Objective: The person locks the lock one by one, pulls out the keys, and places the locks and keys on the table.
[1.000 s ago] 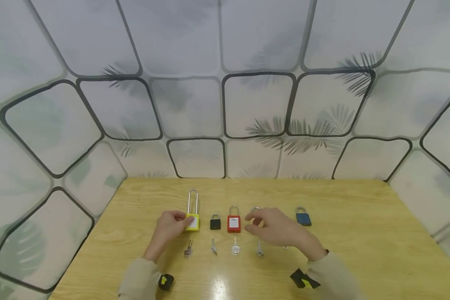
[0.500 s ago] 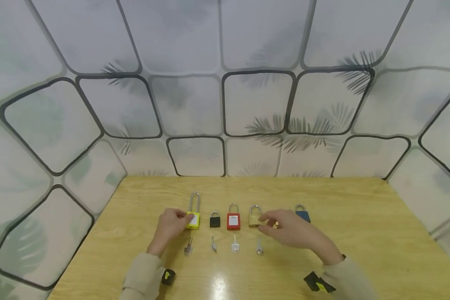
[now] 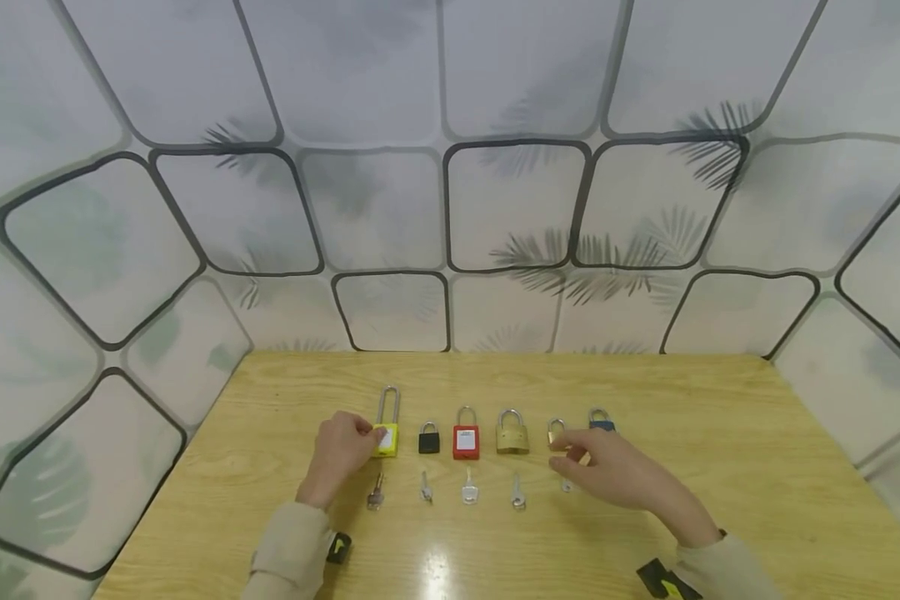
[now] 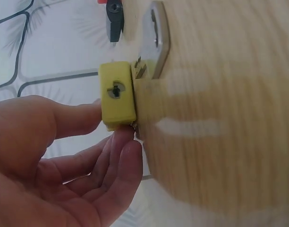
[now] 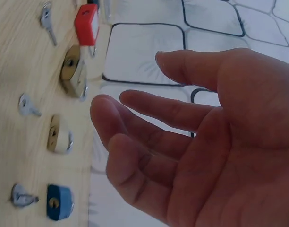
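Observation:
My left hand (image 3: 342, 450) pinches the yellow padlock (image 3: 391, 439) at its left side, thumb on the label face. That lock has a long shackle and lies on the table; its keyhole end shows in the left wrist view. Over the right part of the row hovers my right hand (image 3: 613, 468), fingers loosely bent and holding nothing. Beneath its fingertips is a small brass padlock (image 3: 557, 432), partly covered. A blue padlock (image 5: 59, 202) lies just beyond that hand. Between my hands are a black padlock (image 3: 429, 438), a red padlock (image 3: 466, 442) and a larger brass padlock (image 3: 512, 437).
In front of the locks lies a row of keys, among them a dark-headed key (image 3: 376, 493), a clear-headed key (image 3: 469, 488) and a silver key (image 3: 518, 493). Another key (image 5: 24, 196) lies by the blue padlock. The wooden table (image 3: 307, 383) meets a patterned wall behind.
My right hand has moved right, from the larger brass padlock to above the small brass one, uncovering the larger. My left hand stays on the yellow padlock, which has shifted and tilted slightly.

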A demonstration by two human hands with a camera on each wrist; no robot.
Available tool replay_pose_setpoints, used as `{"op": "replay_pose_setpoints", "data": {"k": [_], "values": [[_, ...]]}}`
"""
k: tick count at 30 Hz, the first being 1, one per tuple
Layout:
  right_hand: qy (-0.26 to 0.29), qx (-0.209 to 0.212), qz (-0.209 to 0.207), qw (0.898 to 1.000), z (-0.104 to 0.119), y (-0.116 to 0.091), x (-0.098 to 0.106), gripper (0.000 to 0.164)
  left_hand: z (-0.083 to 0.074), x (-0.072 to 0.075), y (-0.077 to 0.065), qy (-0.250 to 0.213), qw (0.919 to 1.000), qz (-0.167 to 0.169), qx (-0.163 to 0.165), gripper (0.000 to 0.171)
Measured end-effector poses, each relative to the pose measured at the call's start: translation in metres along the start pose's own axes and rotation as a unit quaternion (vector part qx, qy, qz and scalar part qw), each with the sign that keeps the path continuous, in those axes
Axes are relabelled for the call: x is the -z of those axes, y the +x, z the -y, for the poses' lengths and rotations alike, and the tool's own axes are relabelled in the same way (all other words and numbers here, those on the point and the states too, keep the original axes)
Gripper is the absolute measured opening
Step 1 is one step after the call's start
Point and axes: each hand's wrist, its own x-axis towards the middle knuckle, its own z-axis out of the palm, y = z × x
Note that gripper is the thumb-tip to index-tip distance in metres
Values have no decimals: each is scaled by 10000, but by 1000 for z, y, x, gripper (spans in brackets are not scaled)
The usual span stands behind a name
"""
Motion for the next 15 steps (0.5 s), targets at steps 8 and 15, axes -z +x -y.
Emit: {"op": "replay_pose_setpoints", "data": {"k": [8,15], "values": [[-1509,-421,-1324,9787,-26,-16,-6,31,8,17,-24,-65,9995,-228,-208,28],[-1689,-272,-2119,9622,-52,-26,-34,32,17,23,-73,935,9839,-810,-1287,29]]}}
